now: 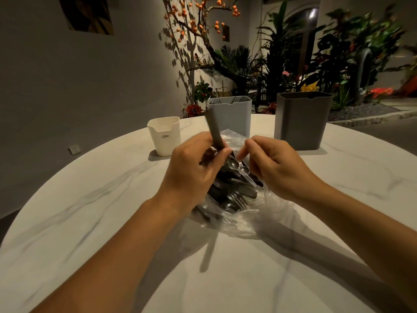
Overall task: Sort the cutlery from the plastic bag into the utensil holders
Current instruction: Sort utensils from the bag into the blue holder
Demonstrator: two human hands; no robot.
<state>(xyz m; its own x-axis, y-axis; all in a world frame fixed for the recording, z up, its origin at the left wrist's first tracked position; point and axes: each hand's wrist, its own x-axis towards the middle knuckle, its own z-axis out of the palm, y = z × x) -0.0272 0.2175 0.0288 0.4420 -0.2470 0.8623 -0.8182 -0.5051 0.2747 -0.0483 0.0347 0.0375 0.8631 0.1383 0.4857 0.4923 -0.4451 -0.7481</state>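
On the white marble table (pixel 90 222) stand three holders — cream (pixel 165 137), pale blue (pixel 232 114), dark grey (pixel 301 123). My left hand (pixel 194 168) grips a grey-handled utensil (pixel 214 129) above the plastic bag (pixel 239 213) of cutlery (pixel 232 190); my right hand (pixel 275 166) pinches the bag's edge.

Both forearms reach forward, the wrists close together. The left hand (pixel 194 168) has its fingers curled around a dark handle (pixel 214 129), thumb on top. The right hand (pixel 275 168) has bent fingers, seemingly pinching clear plastic (pixel 246 220).
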